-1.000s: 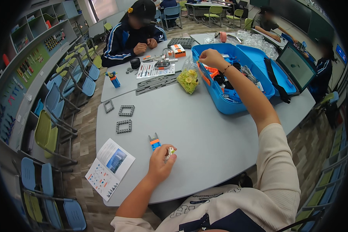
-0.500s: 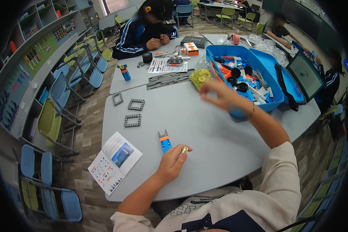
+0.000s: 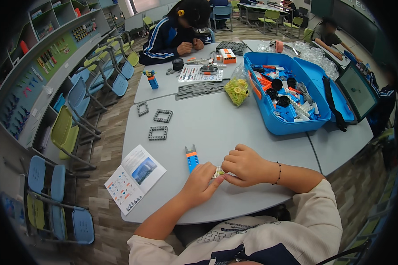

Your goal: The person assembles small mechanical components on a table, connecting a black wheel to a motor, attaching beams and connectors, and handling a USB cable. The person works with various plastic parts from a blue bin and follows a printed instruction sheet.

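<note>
My left hand point(image 3: 197, 185) is closed around a small white building piece point(image 3: 217, 172) with yellow-green bits on it. From the other side my right hand point(image 3: 246, 167) has its thumb and fingers pinched at the piece's right end; what lies between these fingertips is mostly hidden. Just beyond the left hand lies a blue building piece point(image 3: 192, 160) with an orange band and two grey prongs. Its near end is covered by the hand. An open booklet point(image 3: 136, 180) lies on the table left of my left forearm.
Several grey rectangular frames point(image 3: 158, 138) lie at the left. A clear bag of yellow-green pieces point(image 3: 237, 92) sits beside a blue bin point(image 3: 292, 128) full of parts. Long grey beams point(image 3: 199, 90) and a small blue figure point(image 3: 152, 81) stand further back, before a seated person point(image 3: 172, 37).
My right hand has come down from near the bag and bin to the white piece in my left hand. The whole view has shifted slightly.
</note>
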Motion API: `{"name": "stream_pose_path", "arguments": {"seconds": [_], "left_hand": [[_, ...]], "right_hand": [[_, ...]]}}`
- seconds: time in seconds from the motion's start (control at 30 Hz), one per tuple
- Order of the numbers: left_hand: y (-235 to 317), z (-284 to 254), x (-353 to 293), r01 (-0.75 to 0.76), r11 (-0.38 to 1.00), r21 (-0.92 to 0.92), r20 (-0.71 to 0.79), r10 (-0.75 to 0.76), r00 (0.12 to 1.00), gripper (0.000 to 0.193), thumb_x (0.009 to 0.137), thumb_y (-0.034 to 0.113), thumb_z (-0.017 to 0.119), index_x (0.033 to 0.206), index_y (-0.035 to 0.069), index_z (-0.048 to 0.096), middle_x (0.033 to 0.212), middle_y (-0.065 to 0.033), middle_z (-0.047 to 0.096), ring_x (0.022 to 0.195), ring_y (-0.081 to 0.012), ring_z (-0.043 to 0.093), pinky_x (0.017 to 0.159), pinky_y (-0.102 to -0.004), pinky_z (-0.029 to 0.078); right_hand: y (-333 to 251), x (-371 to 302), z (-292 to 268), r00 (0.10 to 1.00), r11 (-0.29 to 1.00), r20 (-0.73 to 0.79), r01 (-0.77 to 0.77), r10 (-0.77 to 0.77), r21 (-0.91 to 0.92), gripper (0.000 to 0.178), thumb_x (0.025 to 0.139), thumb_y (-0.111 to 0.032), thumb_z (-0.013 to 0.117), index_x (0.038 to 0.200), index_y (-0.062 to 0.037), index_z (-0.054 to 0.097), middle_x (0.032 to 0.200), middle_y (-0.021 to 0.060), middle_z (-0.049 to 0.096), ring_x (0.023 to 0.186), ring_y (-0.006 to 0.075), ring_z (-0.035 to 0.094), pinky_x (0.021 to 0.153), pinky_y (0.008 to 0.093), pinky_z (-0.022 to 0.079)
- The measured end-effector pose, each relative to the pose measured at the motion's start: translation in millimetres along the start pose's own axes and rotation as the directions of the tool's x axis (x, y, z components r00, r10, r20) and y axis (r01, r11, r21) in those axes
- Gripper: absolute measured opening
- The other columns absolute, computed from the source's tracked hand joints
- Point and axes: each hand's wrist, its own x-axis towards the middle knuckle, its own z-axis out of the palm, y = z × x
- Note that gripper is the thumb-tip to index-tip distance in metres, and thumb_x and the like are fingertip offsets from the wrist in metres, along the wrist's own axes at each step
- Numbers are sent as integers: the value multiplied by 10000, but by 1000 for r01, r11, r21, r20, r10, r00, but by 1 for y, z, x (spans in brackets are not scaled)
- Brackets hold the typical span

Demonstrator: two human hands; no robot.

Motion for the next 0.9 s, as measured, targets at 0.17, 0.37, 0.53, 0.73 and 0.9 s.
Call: {"name": "stream_pose_path", "arguments": {"seconds": [0.17, 0.37, 0.53, 0.73, 0.9], "left_hand": [[-4, 2, 0, -43, 999, 27, 2, 43, 999, 208, 926, 201, 484, 870, 2, 469, 804, -156, 437, 730, -331, 433, 674, -413, 347], [-5, 4, 0, 3, 999, 44, 18, -4, 1000, 141, 910, 136, 448, 867, 3, 464, 812, -168, 443, 746, -351, 441, 683, -431, 349], [-8, 4, 0, -18, 999, 46, -23, 19, 1000, 151, 926, 148, 452, 871, 10, 481, 792, -154, 449, 726, -339, 443, 679, -416, 353], [5, -4, 6, -32, 999, 21, -45, 33, 998, 165, 946, 145, 442, 848, 17, 475, 782, -139, 446, 714, -320, 436, 679, -405, 354], [-11, -42, 6, 195, 969, 149, -469, -104, 877, 162, 946, 122, 438, 822, 18, 446, 747, -93, 415, 676, -211, 413, 638, -328, 362]], "right_hand": [[0, -2, 6, 998, 1000, -59, 7, -9, -23, 199, 761, -226, 630, 700, -94, 495, 636, 29, 481, 571, 193, 479, 572, 330, 348], [-2, -4, 19, 994, 999, -106, -12, 9, -34, 169, 759, -182, 621, 694, -84, 500, 621, 36, 485, 562, 208, 498, 541, 336, 371], [4, -4, 25, 972, 976, -220, -33, 82, 216, 133, 739, -83, 605, 666, -60, 496, 590, 73, 475, 503, 257, 491, 475, 374, 406], [6, -1, 20, 956, 972, -280, -18, 85, 234, 147, 764, -85, 589, 655, -45, 500, 580, 96, 489, 490, 277, 498, 469, 386, 413], [30, -9, -14, 824, 838, -296, -337, 483, 430, 228, 841, -113, 565, 651, -10, 493, 599, 130, 490, 521, 266, 500, 494, 351, 391]]}}
